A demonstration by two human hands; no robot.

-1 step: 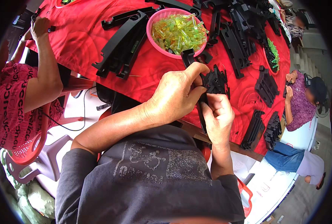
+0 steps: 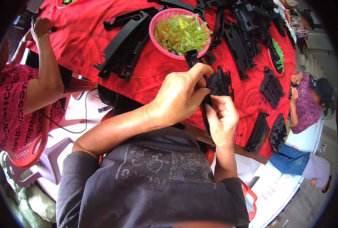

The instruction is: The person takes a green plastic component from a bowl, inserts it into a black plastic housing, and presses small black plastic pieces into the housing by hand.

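Note:
A long black plastic part is held in front of my chest, its hooked upper end showing above my fingers and its lower end running down toward my shirt. My left hand is closed round its upper half, thumb and forefinger pressed together. Lower down, my right hand pinches the same part with curled fingers. Whatever small piece may lie between the fingertips is hidden. Just beyond my hands rests a heap of small black pieces. A pink basket full of clear yellow-green vials stands past the part's tip.
More long black parts lie on the red tablecloth, with several piled at the far right. Black ribbed blocks sit near the right edge. One person works at the left, another at the right.

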